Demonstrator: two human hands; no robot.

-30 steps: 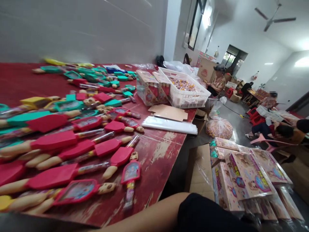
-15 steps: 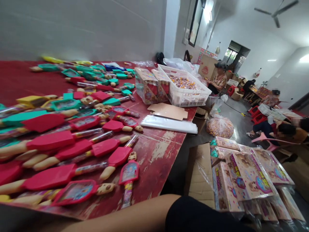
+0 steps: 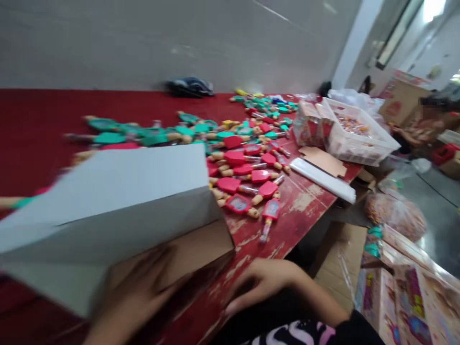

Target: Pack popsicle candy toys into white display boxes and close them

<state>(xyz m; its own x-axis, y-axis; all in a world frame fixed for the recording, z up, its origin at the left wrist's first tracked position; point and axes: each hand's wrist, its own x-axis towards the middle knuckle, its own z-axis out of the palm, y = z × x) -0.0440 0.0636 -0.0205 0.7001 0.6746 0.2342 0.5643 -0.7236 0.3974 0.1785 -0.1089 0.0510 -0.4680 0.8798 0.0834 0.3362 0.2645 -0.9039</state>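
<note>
An open cardboard box (image 3: 136,177), white on its flap and brown on the near part, lies tilted on the red table in front of me. My left hand (image 3: 143,287) is against the brown part of it, blurred, with fingers stretched out and the thumb apart. To the right of the box, my right hand (image 3: 253,282) is at the table's near edge, fingers loosely bent and apart, with nothing visible in it. Beyond the box lie many red toy paddles (image 3: 233,158) with beige handles and printed clear tubes; several green toy paddles (image 3: 154,136) lie farther back.
At the table's far right stand a white plastic basket (image 3: 359,148) of small wrapped pieces and packed display boxes (image 3: 307,122). Clear plastic sleeves (image 3: 323,179) and a flat cardboard piece (image 3: 323,160) lie nearby. An open carton (image 3: 334,254) with wrapped boxes stands right. A person sits beyond.
The view has swung left, so the toys and basket now sit farther right. The open box and both my hands have come into view; earlier only a forearm showed.
</note>
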